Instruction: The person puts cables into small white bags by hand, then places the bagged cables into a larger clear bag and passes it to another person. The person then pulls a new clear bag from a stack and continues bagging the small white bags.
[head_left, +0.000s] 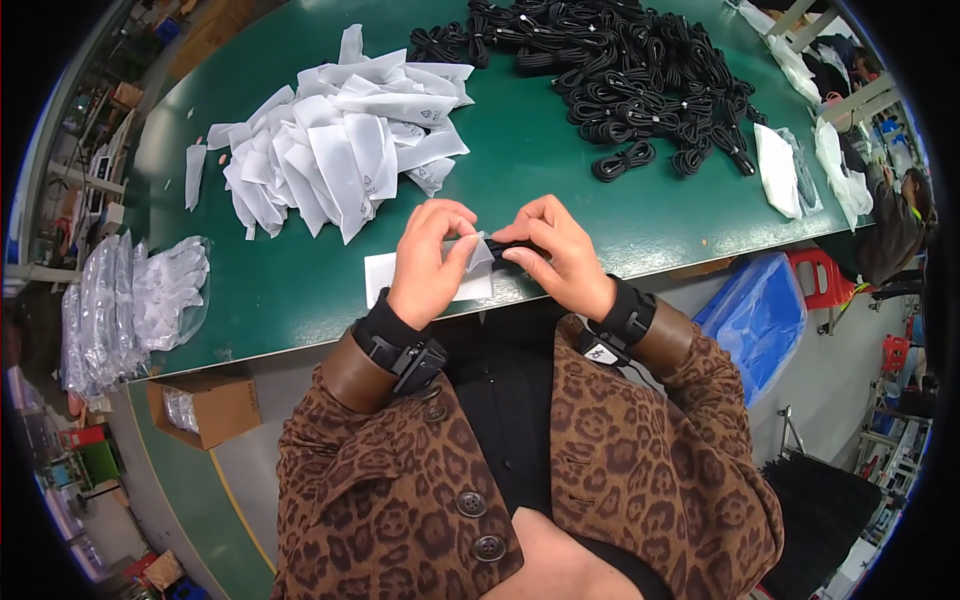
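My left hand [433,258] pinches the mouth of a white sleeve-like bag [480,257] near the table's front edge. Facing it, my right hand [556,252] grips a bundled black cable [513,247], whose end meets the bag's opening. How far the cable reaches into the bag is hidden by my fingers. Under my left hand lies flat white bag material [379,272]; whether it is one bag or a small stack I cannot tell. Beyond my left hand spreads a heap of white bags [330,150]. A large pile of coiled black cables [640,85] covers the far right.
Clear plastic packs of white bags [130,300] sit at the table's left edge. White packets [778,172] lie at the right edge. Below the green table [520,130] are an open cardboard box [215,410], a blue plastic liner [757,320] and a red stool [822,278].
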